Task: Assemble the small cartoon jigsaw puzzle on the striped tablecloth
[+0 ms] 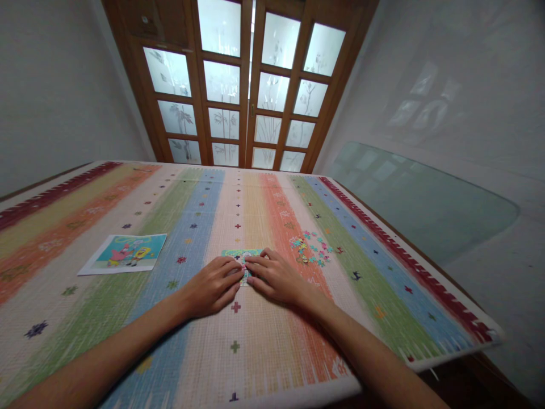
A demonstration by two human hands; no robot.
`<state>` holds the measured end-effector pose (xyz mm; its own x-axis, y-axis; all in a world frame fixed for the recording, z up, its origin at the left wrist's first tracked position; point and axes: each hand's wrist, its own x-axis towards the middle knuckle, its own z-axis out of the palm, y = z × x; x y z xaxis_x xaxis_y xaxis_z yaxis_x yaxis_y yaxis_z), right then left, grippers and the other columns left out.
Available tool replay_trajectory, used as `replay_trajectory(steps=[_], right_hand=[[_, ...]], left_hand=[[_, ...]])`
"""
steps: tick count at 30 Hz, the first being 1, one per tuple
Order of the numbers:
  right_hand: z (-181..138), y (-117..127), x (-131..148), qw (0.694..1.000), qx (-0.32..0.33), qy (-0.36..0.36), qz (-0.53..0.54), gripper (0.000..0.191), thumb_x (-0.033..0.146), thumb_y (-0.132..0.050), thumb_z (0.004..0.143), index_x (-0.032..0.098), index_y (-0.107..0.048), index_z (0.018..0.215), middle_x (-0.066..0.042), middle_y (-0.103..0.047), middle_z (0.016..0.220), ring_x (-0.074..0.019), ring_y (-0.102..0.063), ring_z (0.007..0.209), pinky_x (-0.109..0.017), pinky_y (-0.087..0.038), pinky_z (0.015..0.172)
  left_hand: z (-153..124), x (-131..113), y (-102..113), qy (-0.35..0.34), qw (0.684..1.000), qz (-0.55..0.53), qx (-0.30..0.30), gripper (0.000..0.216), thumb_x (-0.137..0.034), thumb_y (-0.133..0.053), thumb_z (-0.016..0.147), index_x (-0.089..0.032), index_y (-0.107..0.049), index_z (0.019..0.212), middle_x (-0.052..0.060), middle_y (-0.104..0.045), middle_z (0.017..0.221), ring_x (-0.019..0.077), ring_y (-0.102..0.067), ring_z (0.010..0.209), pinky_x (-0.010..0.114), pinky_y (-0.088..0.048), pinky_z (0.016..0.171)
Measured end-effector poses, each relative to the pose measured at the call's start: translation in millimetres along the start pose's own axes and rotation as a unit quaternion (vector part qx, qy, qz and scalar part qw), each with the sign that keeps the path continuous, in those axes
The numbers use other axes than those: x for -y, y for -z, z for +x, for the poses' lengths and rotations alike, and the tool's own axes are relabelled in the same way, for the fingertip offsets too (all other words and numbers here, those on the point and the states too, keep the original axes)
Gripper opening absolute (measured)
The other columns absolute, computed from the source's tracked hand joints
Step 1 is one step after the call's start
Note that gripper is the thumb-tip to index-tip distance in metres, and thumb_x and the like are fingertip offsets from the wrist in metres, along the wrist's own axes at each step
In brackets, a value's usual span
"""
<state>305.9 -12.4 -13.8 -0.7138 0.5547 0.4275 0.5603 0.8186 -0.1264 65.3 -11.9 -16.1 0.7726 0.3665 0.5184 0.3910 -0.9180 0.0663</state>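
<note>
A partly joined jigsaw puzzle (242, 252) lies on the striped cloth in front of me, mostly covered by my fingers. My left hand (215, 285) is closed at its left side, with bent fingers pressed together on the pieces. From the other side, my right hand (277, 276) has its fingers together and its tips on the puzzle, almost meeting the left fingertips. Which single piece is under the fingers is hidden. Loose puzzle pieces (314, 249) are scattered in a small heap right of my right hand.
A printed cartoon picture (134, 254) lies flat to the left. The multicoloured striped cloth (272, 352) covers the table, whose right edge runs beside a wall with a pale glass panel (409, 193). Wooden doors with frosted panes (249, 85) stand beyond the far edge.
</note>
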Motion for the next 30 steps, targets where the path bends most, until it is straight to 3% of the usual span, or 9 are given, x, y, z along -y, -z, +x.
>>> replay_trajectory(steps=[8, 21, 30], right_hand=[[-2, 4, -3, 1.000, 0.024, -0.006, 0.018, 0.024, 0.028, -0.051, 0.104, 0.019, -0.072, 0.109, -0.010, -0.075, 0.112, -0.0227, -0.065, 0.099, -0.043, -0.043, 0.098], [-2, 5, -2, 0.999, 0.031, -0.019, 0.028, 0.022, 0.027, -0.053, 0.102, 0.019, -0.073, 0.111, -0.010, -0.075, 0.114, -0.0232, -0.063, 0.100, -0.044, -0.043, 0.099], [-2, 6, -2, 0.999, 0.028, -0.017, 0.030, 0.024, 0.028, -0.052, 0.103, 0.019, -0.073, 0.112, -0.010, -0.075, 0.114, -0.0234, -0.063, 0.099, -0.043, -0.043, 0.099]], left_hand=[[-4, 4, -6, -0.007, 1.000, -0.003, -0.018, 0.031, -0.019, -0.048, 0.100, -0.017, -0.062, 0.127, 0.013, -0.068, 0.126, 0.0285, -0.060, 0.120, 0.047, -0.051, 0.101], [-8, 8, -9, 0.040, 0.999, 0.009, -0.003, 0.037, -0.028, -0.050, 0.100, -0.017, -0.061, 0.133, 0.014, -0.068, 0.123, 0.0305, -0.059, 0.116, 0.050, -0.051, 0.101], [-12, 11, -14, 0.062, 0.998, 0.024, -0.001, 0.039, -0.031, -0.052, 0.100, -0.018, -0.061, 0.136, 0.014, -0.065, 0.135, 0.0320, -0.057, 0.124, 0.052, -0.049, 0.104]])
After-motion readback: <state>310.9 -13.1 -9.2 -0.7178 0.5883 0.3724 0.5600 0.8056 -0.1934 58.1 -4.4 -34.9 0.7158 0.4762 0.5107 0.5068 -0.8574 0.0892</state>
